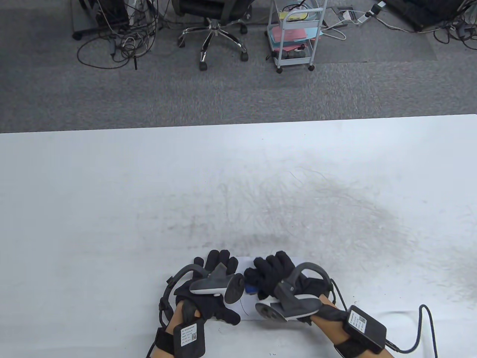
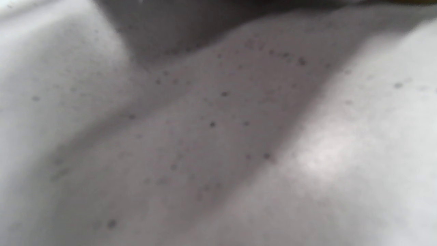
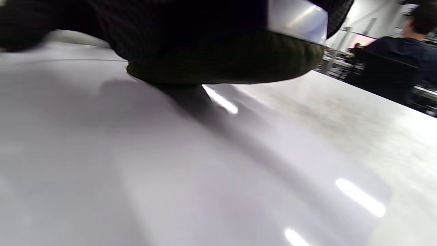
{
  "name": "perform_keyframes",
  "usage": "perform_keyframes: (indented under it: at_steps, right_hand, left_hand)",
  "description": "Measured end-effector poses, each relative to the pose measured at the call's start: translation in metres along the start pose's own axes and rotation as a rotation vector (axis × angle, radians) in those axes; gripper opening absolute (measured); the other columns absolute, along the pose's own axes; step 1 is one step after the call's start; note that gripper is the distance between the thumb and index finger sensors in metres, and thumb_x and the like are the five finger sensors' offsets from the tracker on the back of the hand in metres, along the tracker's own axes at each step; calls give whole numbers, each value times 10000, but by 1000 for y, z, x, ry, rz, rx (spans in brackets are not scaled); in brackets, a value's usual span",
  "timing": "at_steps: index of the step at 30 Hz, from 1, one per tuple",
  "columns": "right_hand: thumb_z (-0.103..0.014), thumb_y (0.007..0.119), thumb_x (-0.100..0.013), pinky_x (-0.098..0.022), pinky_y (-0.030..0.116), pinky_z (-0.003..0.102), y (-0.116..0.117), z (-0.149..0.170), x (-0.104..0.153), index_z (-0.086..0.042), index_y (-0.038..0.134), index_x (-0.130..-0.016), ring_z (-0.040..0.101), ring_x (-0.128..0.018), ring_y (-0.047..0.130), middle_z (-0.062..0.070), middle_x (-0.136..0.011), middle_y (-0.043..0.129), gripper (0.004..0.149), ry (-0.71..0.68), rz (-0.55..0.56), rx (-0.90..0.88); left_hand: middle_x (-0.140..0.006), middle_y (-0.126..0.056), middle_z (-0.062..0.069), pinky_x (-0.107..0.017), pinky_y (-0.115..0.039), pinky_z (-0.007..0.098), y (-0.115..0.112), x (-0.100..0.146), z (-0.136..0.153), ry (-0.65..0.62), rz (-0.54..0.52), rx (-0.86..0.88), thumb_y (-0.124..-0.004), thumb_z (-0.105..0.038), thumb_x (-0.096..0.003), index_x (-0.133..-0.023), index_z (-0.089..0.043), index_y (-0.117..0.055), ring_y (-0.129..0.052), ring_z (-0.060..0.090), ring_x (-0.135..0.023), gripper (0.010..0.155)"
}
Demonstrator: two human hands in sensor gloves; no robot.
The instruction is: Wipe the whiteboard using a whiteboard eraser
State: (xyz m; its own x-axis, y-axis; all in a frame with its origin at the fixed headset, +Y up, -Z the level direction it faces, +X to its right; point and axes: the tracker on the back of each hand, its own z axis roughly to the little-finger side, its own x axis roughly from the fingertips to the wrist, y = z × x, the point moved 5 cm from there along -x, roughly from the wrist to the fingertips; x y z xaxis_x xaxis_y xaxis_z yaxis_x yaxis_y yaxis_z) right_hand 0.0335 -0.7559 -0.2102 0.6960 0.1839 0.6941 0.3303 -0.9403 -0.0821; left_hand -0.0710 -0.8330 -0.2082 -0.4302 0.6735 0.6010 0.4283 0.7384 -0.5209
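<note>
A small white whiteboard lies at the table's near edge, mostly covered by both hands; a thin pen line shows on its bare strip. My left hand rests on the board's left part with fingers spread flat. My right hand curls over the eraser, of which only a blue bit shows between the hands. In the right wrist view the eraser's dark olive felt presses on the glossy board under my gloved fingers. The left wrist view is a blurred, speckled white surface.
The white table carries grey smudges at middle and right. Beyond its far edge stand an office chair and a white cart on carpet. A seated person shows in the right wrist view.
</note>
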Motion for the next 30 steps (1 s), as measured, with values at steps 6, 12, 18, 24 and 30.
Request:
perform_keyframes:
  at_steps: [6,12,18,24,30]
  right_hand:
    - [-455,680,-596,-781,593,654,2,20,-32,-222,553,-1132,431,-1030,761,166,-1201,646,599,61,-56,-56]
    - [-457,693,-587,-766,619,651,-5,-10,-5,-207,574,-1124,433,-1007,783,173,-1188,665,604,-36,13,28]
    - [-464,691,-585,-764,626,650,-11,-68,58,-204,576,-1123,434,-1003,787,179,-1185,669,609,-209,51,78]
    - [-477,645,-592,-768,627,638,-12,-91,83,-227,559,-1133,419,-1020,772,168,-1199,646,602,-260,69,143]
    - [-471,644,-600,-780,588,652,-8,-68,65,-252,535,-1141,421,-1047,727,164,-1214,607,593,-200,18,-2]
  left_hand:
    - [-1085,142,298,-724,-234,723,0,0,0,-1,-1,4,-570,-824,-253,-1053,-45,117,23,558,-1000,1312]
    - [-1084,141,299,-722,-233,723,0,0,0,-1,-1,4,-571,-824,-251,-1052,-43,118,24,559,-998,1313]
    - [-1084,142,297,-723,-233,723,0,0,0,0,0,5,-570,-823,-251,-1052,-45,119,25,558,-998,1313]
    - [-1084,141,297,-724,-233,722,0,0,0,0,0,4,-570,-823,-251,-1052,-45,118,25,559,-999,1311]
    - [-1084,142,298,-724,-232,722,0,0,0,0,0,4,-570,-822,-253,-1052,-45,119,26,559,-999,1310]
